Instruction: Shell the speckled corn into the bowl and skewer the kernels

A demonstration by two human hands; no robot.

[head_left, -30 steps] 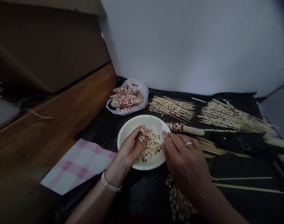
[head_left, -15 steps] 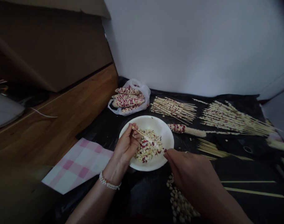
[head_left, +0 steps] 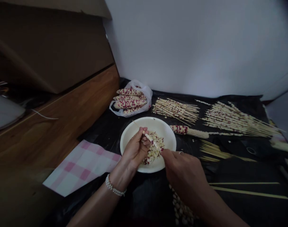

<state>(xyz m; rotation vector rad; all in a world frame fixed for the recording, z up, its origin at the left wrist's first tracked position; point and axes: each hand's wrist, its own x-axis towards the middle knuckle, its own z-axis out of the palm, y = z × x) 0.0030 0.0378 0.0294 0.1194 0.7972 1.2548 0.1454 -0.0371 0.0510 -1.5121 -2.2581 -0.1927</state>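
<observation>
A white bowl [head_left: 132,132] of loose white and red corn kernels [head_left: 155,148] sits on black plastic sheeting. My left hand [head_left: 134,149] is over the bowl's left side, its fingers pinched on a thin wooden skewer [head_left: 149,138] with a few kernels threaded on it. The skewer's bare tip pokes out past the fingers toward the back left. My right hand [head_left: 182,173] reaches in from the right, fingertips closed at the skewer's other end by the kernels. What those fingertips pinch is too small to make out.
A plastic bag of corn cobs [head_left: 129,101] lies behind the bowl. Two heaps of filled skewers [head_left: 174,108] [head_left: 234,121], a partly stripped cob [head_left: 188,130] and bare skewers [head_left: 243,187] lie to the right. Loose kernels [head_left: 182,211] are near me. A pink checked cloth [head_left: 80,167] lies left, by a wooden ledge [head_left: 51,129].
The skewer has filled with kernels near my left fingers. My right hand has moved left and up to the skewer's end. My left hand has shifted slightly right over the kernels.
</observation>
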